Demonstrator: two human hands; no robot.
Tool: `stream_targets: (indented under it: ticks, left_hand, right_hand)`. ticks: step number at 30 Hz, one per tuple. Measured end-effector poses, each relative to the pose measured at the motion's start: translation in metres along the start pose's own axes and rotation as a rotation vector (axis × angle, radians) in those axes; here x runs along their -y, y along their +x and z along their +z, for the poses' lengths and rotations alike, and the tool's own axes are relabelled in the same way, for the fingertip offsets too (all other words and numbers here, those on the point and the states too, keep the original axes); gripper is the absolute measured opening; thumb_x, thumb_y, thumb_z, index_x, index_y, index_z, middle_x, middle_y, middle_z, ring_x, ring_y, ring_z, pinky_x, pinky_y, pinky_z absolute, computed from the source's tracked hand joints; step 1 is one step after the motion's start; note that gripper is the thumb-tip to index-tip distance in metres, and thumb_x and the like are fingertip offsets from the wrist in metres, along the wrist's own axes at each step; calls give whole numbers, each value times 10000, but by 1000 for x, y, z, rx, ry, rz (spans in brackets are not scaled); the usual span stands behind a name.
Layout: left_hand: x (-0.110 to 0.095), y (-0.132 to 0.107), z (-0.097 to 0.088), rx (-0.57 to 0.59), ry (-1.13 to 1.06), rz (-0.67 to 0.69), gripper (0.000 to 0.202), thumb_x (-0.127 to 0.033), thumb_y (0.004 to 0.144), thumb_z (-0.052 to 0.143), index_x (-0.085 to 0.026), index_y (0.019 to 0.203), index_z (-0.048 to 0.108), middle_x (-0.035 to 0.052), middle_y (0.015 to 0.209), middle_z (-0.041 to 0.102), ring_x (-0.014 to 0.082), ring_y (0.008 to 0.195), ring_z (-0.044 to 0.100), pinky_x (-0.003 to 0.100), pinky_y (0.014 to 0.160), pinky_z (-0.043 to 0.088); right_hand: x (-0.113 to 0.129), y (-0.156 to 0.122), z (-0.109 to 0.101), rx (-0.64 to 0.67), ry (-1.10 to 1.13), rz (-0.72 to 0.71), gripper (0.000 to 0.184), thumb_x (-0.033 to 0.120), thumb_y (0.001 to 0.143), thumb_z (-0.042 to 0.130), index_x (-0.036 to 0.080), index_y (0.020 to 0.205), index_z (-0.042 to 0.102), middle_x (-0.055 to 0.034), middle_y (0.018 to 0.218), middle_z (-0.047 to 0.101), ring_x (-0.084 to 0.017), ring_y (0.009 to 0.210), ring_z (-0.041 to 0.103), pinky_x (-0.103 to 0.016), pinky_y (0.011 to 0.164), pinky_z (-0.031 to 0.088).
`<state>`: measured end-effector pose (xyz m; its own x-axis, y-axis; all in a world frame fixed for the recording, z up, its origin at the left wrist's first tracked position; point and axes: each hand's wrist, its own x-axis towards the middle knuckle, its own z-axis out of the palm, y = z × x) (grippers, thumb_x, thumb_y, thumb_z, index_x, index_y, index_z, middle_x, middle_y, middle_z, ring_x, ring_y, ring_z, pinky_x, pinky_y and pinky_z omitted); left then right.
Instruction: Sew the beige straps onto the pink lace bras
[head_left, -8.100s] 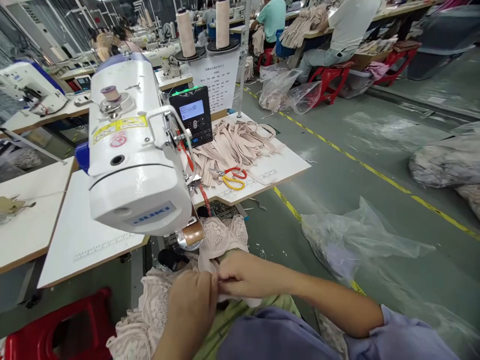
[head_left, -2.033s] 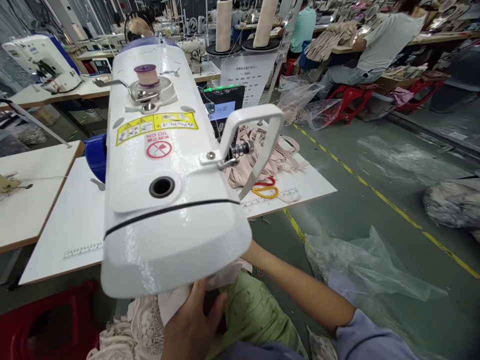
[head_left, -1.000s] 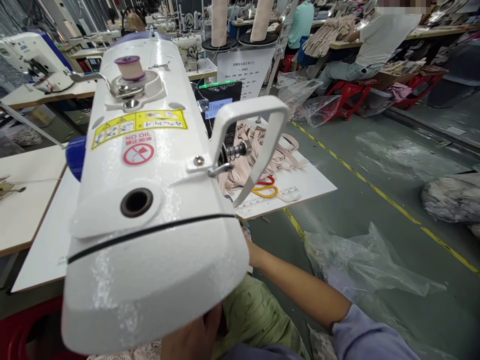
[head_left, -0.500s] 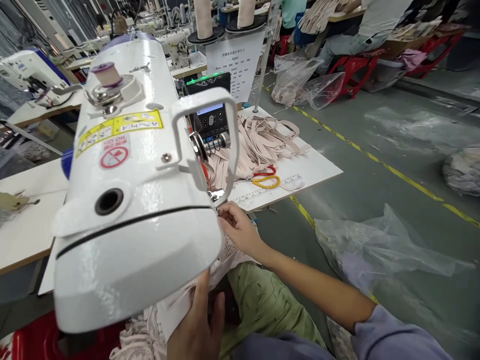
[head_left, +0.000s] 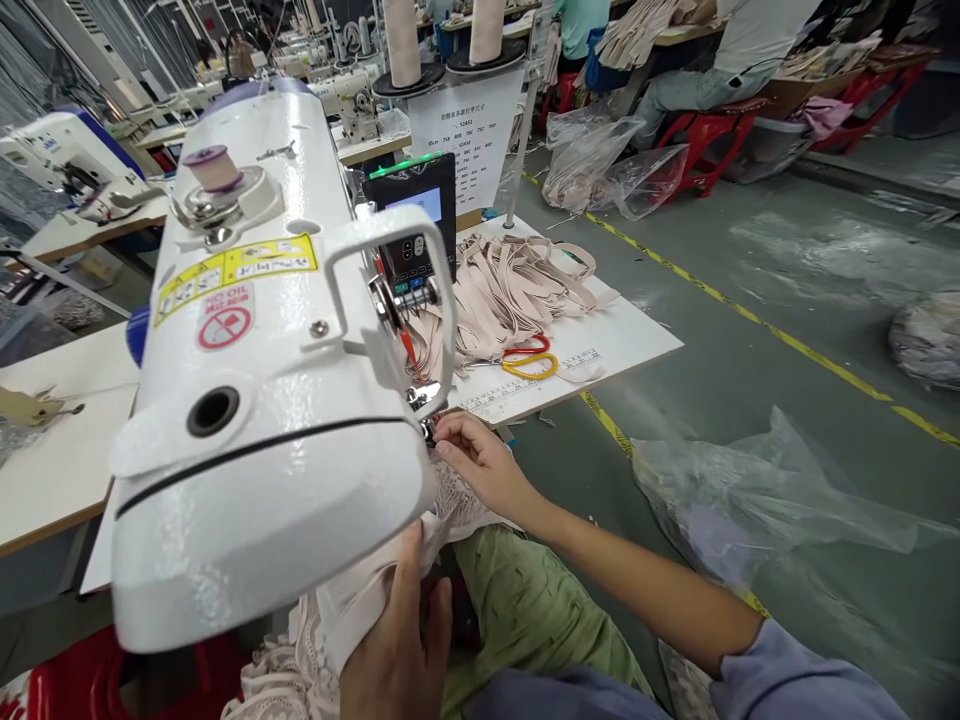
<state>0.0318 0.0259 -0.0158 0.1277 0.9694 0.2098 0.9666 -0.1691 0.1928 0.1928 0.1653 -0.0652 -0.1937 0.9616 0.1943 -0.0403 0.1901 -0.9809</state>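
Observation:
A white sewing machine [head_left: 247, 380] fills the left of the view, and its head hides the needle area. My right hand [head_left: 480, 462] reaches in at the machine's lower right, fingertips pinched close to the metal parts there, over pale lace fabric [head_left: 457, 500]. What the fingertips pinch is hidden. My left hand [head_left: 397, 640] sits below the machine head, thumb and fingers closed on a fold of pale pink fabric [head_left: 349, 610] that hangs into my lap with more lace.
A pile of beige straps [head_left: 502, 285], red and yellow scissors [head_left: 529, 357] and a control panel [head_left: 412, 225] lie on the white table [head_left: 600, 340]. Clear plastic bags [head_left: 750, 500] lie on the floor to the right. Other people sit at benches behind. A red stool [head_left: 67, 680] stands lower left.
Over the last second my right hand came out from under the machine head to its lower right edge. My left hand keeps its hold on the fabric. The view drew back a little.

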Motion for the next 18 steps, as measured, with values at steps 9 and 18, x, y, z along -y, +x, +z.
stream_targets:
  ticks: [9, 18]
  left_hand:
    - [-14, 7, 0, 13, 26, -3, 555, -307, 963, 497, -277, 1500, 358, 86, 1249, 699, 303, 1119, 675, 397, 851, 559]
    - [-16, -2, 6, 18, 38, -7, 638, -279, 968, 480, -243, 1551, 223, 139, 1319, 661, 324, 1165, 661, 402, 751, 622]
  right_hand:
    - [12, -10, -2, 34, 36, 56, 112, 320, 962, 538, 223, 983, 589, -46, 1052, 564, -174, 920, 555, -296, 783, 465]
    - [24, -19, 7, 58, -15, 115, 148, 324, 913, 577, 218, 1016, 586, -30, 961, 600, -168, 855, 567, -256, 642, 437]
